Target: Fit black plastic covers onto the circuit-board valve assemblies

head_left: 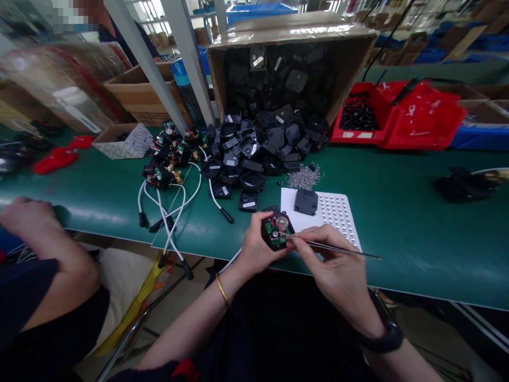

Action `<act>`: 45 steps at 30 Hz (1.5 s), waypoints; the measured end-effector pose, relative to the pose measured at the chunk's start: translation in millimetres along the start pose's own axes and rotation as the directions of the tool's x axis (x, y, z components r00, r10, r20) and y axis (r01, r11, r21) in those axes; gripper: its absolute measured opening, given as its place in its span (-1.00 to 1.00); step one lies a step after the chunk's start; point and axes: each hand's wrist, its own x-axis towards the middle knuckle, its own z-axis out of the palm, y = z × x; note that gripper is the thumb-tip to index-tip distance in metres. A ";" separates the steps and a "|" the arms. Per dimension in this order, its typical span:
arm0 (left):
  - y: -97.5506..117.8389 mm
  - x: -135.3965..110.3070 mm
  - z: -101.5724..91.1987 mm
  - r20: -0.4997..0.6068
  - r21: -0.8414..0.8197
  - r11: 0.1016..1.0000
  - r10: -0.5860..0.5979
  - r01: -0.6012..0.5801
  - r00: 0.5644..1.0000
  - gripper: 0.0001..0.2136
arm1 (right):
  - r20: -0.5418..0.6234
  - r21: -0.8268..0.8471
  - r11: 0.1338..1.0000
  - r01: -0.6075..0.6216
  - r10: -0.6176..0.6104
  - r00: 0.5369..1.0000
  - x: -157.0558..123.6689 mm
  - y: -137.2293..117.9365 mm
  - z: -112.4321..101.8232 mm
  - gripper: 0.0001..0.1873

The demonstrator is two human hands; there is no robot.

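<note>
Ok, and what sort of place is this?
Likely an electronics assembly workshop: the right hand holds a thin metal tool at a green circuit board, black plastic housings spill from a cardboard box, and small screws lie heaped on the green workbench.

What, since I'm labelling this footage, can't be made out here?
All in the head view:
Underside of the held device: turned away, partly covered by the left hand.
Exact tip of the metal tool in the right hand: too small against the circuit board.
Print on the labels of the black housings: too small.
Details of the dark part at far right: blurred; its white cable is cut off by the right edge.
</note>
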 end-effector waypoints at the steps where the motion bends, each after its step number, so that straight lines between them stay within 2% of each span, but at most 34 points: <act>1: 0.1 0.1 -0.1 0.001 0.000 1.000 -0.002 0.002 1.000 -0.34 | 0.010 0.001 1.000 0.002 -0.002 1.000 0.8 0.2 -0.6 -0.96; 10: -2.6 -0.3 0.3 0.019 -0.033 0.999 -0.004 0.004 1.000 -0.33 | 0.078 -0.040 0.999 0.022 -0.019 0.997 8.2 3.1 -6.3 -0.95; 20: 0.2 -0.5 0.0 0.008 -0.017 1.000 -0.010 0.010 1.000 -0.33 | 0.119 0.025 0.999 -0.033 0.030 0.992 15.4 1.8 -9.7 -0.93; 27: 3.2 -0.1 1.0 0.038 -0.039 0.999 -0.019 0.020 0.999 -0.33 | 0.153 0.127 0.977 -0.171 0.152 0.977 17.6 2.1 -15.2 -0.86; 30: 2.7 0.3 0.6 0.035 -0.037 0.999 -0.038 0.039 0.999 -0.31 | 0.130 0.145 0.972 -0.186 0.168 0.977 15.7 1.9 -16.6 -0.86; 36: 1.2 0.1 0.5 0.057 -0.070 0.994 -0.078 0.082 0.995 -0.30 | -0.002 0.226 0.949 -0.219 0.225 0.974 7.0 2.1 -14.8 -0.90; 42: 4.5 0.8 -0.2 0.046 -0.067 0.994 -0.086 0.089 0.995 -0.33 | -0.028 0.211 0.959 -0.189 0.199 0.980 -2.7 1.5 -4.0 -0.91; 45: 8.6 1.8 -1.8 0.055 -0.065 0.992 -0.102 0.106 0.993 -0.33 | -0.101 0.189 0.964 -0.188 0.209 0.973 2.1 3.4 -14.8 -0.89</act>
